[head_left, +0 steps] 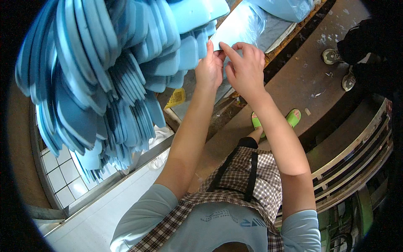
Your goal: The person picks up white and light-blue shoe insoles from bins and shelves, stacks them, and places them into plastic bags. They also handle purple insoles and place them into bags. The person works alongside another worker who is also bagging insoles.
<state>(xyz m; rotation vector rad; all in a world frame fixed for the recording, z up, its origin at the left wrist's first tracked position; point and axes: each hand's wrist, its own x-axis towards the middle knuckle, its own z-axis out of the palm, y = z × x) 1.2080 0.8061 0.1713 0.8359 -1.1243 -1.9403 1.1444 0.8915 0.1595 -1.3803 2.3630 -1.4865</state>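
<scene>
In front of me, my left hand (210,69) pinches the lower edge of a thin, pale blue flat piece (217,43), its thumb pointing up. My right hand (247,63) closes on the same piece from the other side, the index fingertip almost meeting the left fingers. Glare on the piece blends it with the plastic behind, so its full outline is unclear. Close by on the left hang thick bunches of flat blue pieces (163,65) with rounded ends, foam-like, packed side by side.
Clear bluish plastic bags (289,8) lie on a grey work surface (273,29) beyond my hands. A yellow label (176,97) sits beside the bunches. A slatted metal bench (357,155) curves at the right. Another person's shoes (331,56) stand at the upper right.
</scene>
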